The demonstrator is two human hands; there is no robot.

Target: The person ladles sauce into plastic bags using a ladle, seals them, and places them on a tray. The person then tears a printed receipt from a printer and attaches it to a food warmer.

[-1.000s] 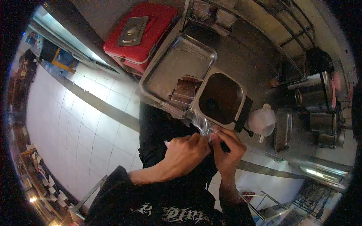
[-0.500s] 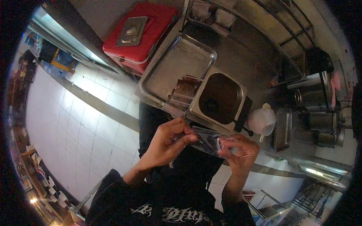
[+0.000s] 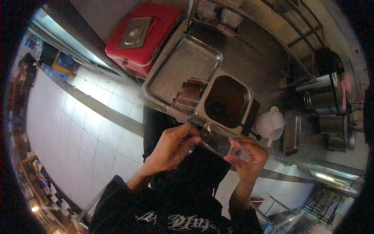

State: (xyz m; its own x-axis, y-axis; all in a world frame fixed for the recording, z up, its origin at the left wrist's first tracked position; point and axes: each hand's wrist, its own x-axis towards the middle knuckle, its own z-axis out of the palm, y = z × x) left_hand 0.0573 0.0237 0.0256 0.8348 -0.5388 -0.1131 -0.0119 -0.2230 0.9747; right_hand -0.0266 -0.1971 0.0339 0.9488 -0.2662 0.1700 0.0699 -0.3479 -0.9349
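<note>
A clear plastic bag [image 3: 219,143] is stretched between my two hands in front of my black shirt. My left hand [image 3: 176,145] pinches one end of it between thumb and fingers. At the other end, my right hand [image 3: 248,153] grips the bag with thumb and forefinger, which are slightly apart with the film between them. Just beyond my hands stands a deep metal pan [image 3: 251,91] of dark brown contents. Left of it, a shallow metal tray [image 3: 171,70] holds several small packed brown bags [image 3: 188,96] at its near corner.
A red cooler box [image 3: 163,29] with a metal lid [image 3: 135,33] on top stands at the back left. To the right are a white plastic jug [image 3: 270,124], a narrow metal tray [image 3: 291,134] and large metal pots [image 3: 323,95]. Wire racks rise behind the counter.
The bag has been tilted and spread wider between my hands, its film now rising toward the pan. My left fingers have shifted slightly; the surroundings are the same.
</note>
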